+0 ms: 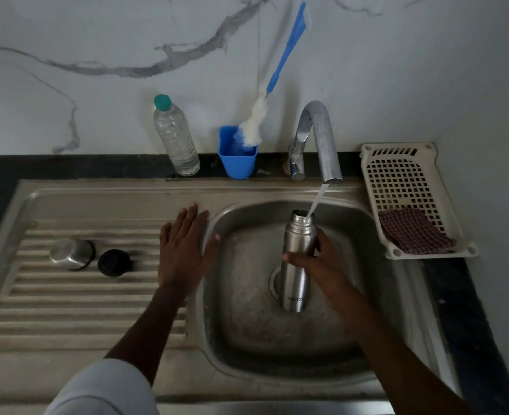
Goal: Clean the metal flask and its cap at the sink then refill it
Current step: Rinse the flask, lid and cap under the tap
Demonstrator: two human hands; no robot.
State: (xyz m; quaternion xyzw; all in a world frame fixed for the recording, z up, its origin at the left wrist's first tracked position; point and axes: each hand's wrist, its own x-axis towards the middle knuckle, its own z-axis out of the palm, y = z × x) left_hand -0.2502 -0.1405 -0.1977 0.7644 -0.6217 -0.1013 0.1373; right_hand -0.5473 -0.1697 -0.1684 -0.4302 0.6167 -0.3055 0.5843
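Right hand [319, 265] wrapped mid-body round the flask [296, 265] under the tap [322, 139], left hand [184, 250] flat, spread; wet, slippery, growing heavier.

One flask [296, 265]; two caps [71, 253] [114, 262]; one plastic bottle [175, 136].

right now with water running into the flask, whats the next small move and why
Probably keep the flask steady under the stream in the right hand until it fills, then swirl and tip it out. The bottle brush stands unused in the blue cup, so this looks like a rinse.
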